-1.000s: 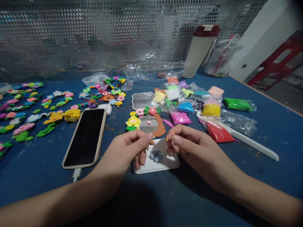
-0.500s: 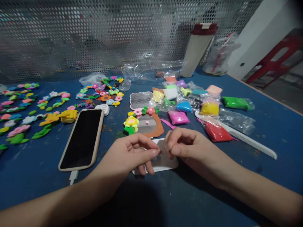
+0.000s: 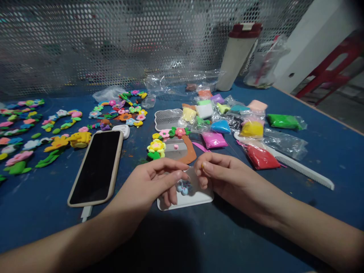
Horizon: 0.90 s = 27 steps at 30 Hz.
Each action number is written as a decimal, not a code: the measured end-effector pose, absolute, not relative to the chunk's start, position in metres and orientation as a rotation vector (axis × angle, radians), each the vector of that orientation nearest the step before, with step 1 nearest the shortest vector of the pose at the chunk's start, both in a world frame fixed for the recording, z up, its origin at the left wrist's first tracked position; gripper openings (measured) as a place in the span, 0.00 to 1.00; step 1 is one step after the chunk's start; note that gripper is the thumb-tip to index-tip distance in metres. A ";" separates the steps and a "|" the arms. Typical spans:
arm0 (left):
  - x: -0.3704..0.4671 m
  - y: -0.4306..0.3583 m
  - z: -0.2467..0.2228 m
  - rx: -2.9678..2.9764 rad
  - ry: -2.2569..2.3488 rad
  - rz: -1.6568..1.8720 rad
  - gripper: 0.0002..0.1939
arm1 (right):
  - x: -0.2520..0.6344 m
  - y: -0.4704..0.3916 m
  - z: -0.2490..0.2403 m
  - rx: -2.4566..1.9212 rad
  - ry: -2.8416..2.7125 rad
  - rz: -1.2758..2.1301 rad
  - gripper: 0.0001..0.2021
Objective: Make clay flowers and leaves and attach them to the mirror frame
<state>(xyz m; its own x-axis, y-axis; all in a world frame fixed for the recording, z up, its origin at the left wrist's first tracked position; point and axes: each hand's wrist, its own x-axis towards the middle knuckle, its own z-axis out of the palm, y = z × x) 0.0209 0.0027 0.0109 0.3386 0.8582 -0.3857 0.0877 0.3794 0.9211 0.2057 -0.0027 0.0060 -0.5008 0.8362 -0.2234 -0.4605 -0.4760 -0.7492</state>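
Over a white rounded board (image 3: 199,199) my two hands hover close together. My right hand (image 3: 222,170) is closed in a pinch; a tiny yellow bit of clay (image 3: 202,166) shows between thumb and forefinger. My left hand (image 3: 162,180) is loosely curved, with a small gap between thumb and forefinger and nothing visible in it. Below the fingers, a light blue clay flower (image 3: 184,187) lies on the board, partly hidden by my left hand. Just beyond is a mirror (image 3: 173,149) whose frame carries brown clay, a yellow flower (image 3: 156,148) and pink flowers. A small pink dot sits on its glass.
A phone (image 3: 96,167) with a cable lies at left, near many clay flower pieces (image 3: 58,142). Several bagged clay packets (image 3: 214,140) and a white comb (image 3: 304,168) lie right. Behind stand a tumbler (image 3: 239,57), a plastic bag (image 3: 264,64) and a perforated metal panel (image 3: 113,45).
My left thumb and forefinger have shifted slightly left, uncovering the blue flower. The yellow bit now shows in my right fingertips. The view has shifted slightly.
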 end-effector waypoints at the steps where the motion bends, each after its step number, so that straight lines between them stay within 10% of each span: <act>1: 0.021 0.002 0.011 1.077 1.139 0.663 0.09 | 0.206 -0.003 0.006 -0.754 -0.796 2.039 0.04; 17: 0.017 0.007 0.016 0.956 1.085 0.651 0.06 | 0.206 -0.004 0.003 -0.791 -0.755 2.050 0.05; 27: 0.010 0.015 0.024 2.205 1.221 0.221 0.19 | 0.222 0.001 0.007 -0.834 -0.747 1.988 0.09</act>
<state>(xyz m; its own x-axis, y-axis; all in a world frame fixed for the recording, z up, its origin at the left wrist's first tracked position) 0.0096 0.0147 0.0240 0.5622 0.8153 -0.1384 0.7149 -0.3950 0.5770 0.2224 0.0014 0.0069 -0.4318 0.8580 -0.2782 -0.4628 -0.4755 -0.7482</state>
